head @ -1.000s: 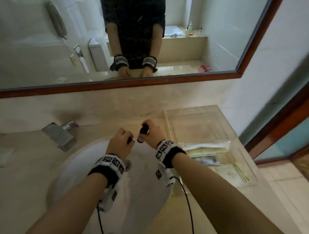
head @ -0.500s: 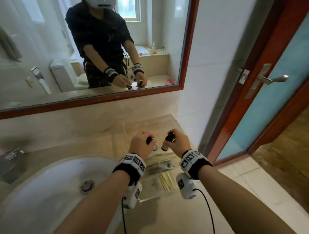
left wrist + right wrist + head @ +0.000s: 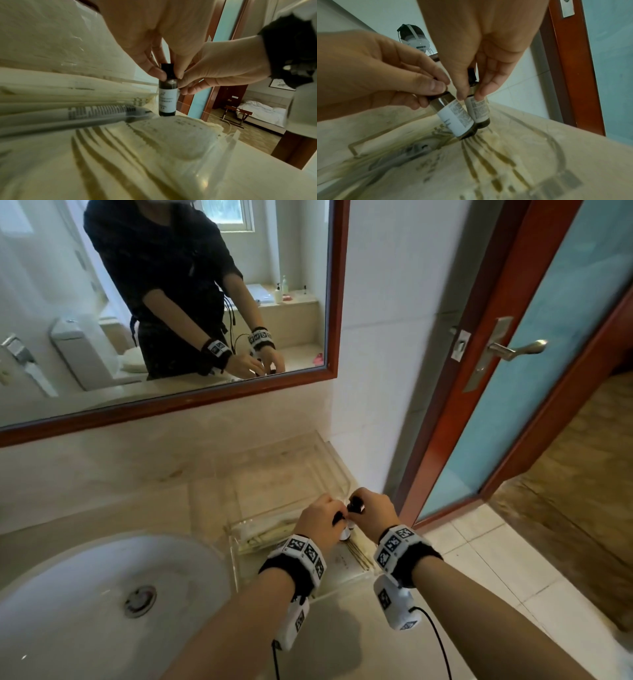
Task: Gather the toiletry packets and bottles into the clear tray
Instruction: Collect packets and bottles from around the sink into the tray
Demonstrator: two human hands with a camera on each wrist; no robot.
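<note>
Two small dark bottles with white labels and black caps hang side by side over the clear tray [image 3: 330, 462]. My left hand [image 3: 337, 518] pinches the neck of the left bottle [image 3: 455, 116], also in the left wrist view as the left bottle [image 3: 167, 97]. My right hand [image 3: 354, 508] pinches the right bottle [image 3: 477, 109] by its neck between thumb and fingers. The two bottles touch each other. Their bases touch or nearly touch the flat toiletry packets [image 3: 263, 530] lying in the tray's near half. A packet with a dark comb-like item [image 3: 96, 115] lies beside them.
A white basin [image 3: 85, 577] is sunk in the beige counter left of the tray. The wall and a mirror [image 3: 164, 302] stand behind. Right of the counter is a red-framed door [image 3: 513, 350] with a lever handle, then tiled floor.
Both hands have carried their bottles from above the basin rightward to the tray and lowered them onto the packets there. My head has turned right with them.
</note>
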